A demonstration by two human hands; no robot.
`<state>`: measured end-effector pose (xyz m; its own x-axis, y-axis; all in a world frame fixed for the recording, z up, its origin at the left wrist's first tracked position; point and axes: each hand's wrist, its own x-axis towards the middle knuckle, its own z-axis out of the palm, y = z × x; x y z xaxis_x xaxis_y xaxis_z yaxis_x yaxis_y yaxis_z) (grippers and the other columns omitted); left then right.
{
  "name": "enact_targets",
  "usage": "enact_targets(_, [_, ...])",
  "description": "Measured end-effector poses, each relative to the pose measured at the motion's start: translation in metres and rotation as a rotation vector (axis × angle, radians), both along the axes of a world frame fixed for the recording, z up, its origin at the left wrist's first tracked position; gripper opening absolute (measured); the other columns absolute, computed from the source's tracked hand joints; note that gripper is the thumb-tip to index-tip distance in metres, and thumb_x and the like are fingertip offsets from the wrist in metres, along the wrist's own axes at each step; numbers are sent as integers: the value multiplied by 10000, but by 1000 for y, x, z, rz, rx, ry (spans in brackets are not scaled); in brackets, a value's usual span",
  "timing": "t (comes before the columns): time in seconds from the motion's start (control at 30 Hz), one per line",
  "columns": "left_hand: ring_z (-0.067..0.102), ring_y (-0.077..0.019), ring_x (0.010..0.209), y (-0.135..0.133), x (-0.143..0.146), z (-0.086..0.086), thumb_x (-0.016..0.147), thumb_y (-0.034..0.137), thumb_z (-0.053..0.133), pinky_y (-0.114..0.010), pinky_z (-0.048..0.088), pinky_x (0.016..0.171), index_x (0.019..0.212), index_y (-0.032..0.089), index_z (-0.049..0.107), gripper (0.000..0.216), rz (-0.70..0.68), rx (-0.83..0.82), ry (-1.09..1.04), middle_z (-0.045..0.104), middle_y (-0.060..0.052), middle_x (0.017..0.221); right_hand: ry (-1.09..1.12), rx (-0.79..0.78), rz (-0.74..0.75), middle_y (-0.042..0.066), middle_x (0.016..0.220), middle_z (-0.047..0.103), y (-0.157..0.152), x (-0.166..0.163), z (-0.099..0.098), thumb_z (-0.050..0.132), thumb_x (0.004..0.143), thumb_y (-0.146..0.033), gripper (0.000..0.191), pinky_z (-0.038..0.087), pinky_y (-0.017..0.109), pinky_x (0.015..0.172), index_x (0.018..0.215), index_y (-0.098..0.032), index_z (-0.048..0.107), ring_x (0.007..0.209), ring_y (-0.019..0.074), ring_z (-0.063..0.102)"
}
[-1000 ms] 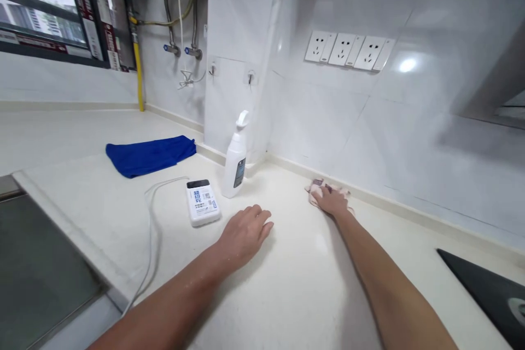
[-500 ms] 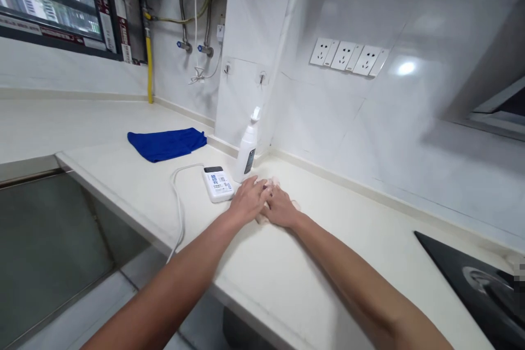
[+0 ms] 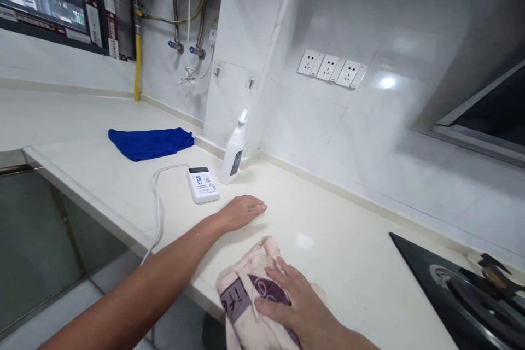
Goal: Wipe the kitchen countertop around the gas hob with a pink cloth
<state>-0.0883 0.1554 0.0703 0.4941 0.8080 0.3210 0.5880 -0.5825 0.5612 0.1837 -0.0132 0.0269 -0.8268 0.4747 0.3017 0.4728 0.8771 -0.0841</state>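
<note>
Closest to me, the right hand (image 3: 301, 306) lies with its fingers spread on a pale pink towel (image 3: 252, 279) with purple printed patches, palm down on the cloth rather than clenched around it. The towel rests bunched at the front edge of the cream tabletop (image 3: 340, 240), one part seeming to lap past that edge. Off to the right sits a black glass gas hob (image 3: 432, 295), well apart from the towel. A little beyond the towel, the left hand (image 3: 241, 212) is empty and loosely extended, palm down; whether it touches the surface or floats just above, I can't tell. Near its fingers lies a white portable device (image 3: 203, 188) with a dark end and blue print, a white cable (image 3: 158, 213) trailing from it over the edge. Just behind stands a white spray bottle (image 3: 233, 156), upright by the wall corner, and farther left a blue cloth (image 3: 151, 143) lies flat. On the tiled wall behind runs a row of sockets (image 3: 328, 67).
</note>
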Motion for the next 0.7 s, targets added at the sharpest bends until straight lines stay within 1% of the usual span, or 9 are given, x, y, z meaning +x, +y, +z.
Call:
enact_targets(0.1, [696,-275,1103,4,0,-1,1062,650,267,-377,509,960,1130,260,754,628,-12,23,-25,786,-62,1188,60,-44,22,13,1743,321,33,3,2,633,975,-622,772,397,603,1242,1653,-509,283,1606,328,305])
enact_targets(0.17, [702,-264,1041,6,-1,-3,1073,646,239,-366,513,915,1097,259,751,642,-21,24,-33,788,-56,1125,104,-36,-2,29,1716,376,74,1,0,576,1016,-571,652,368,577,1263,1627,-454,380,1581,302,358])
enact_targets(0.23, [702,-256,1025,8,-2,-5,1080,637,246,-357,514,903,1086,261,753,632,-33,31,-25,788,-54,1106,114,-22,-74,69,1676,439,123,-3,-2,538,1031,-559,579,369,562,1258,1578,-375,490,1543,303,415])
enact_targets(0.37, [643,-264,1258,10,-4,-13,1087,582,313,-399,478,1067,1219,283,735,533,22,112,45,743,-66,1328,70,-49,-337,101,1629,502,217,-6,2,489,1037,-578,575,339,501,1276,1499,-256,602,1505,300,452])
enact_targets(0.47, [641,-274,1267,11,-6,-17,1092,548,331,-453,462,1090,1208,266,727,500,55,118,128,741,-87,1333,9,-70,-634,30,1686,430,264,14,11,425,1057,-582,578,325,379,1276,1526,-280,575,1521,243,423])
enact_targets(0.53, [652,-283,1238,12,-7,-18,1095,528,333,-476,463,1068,1153,254,729,485,52,107,168,757,-90,1278,-19,-87,-857,11,1712,385,281,45,15,371,1069,-589,594,346,367,1252,1567,-306,526,1521,235,418])
enact_targets(0.57, [649,-287,1238,12,-7,-18,1096,518,336,-485,461,1063,1130,252,729,476,53,107,176,759,-91,1265,-27,-99,-956,22,1714,377,285,65,16,351,1069,-597,607,358,395,1242,1583,-312,504,1517,250,423])
enact_targets(0.63, [649,-288,1226,13,-7,-18,1095,506,342,-489,461,1050,1084,251,730,465,51,107,178,760,-92,1243,-40,-122,-1128,73,1710,375,282,109,17,333,1055,-627,647,371,506,1218,1608,-318,466,1502,315,442])
enact_targets(0.7, [654,-281,1194,14,-7,-17,1093,508,342,-480,465,1032,1043,250,729,468,43,102,176,763,-92,1214,-64,-134,-1315,132,1695,384,267,154,17,323,1031,-669,696,363,623,1183,1617,-316,451,1485,397,454])
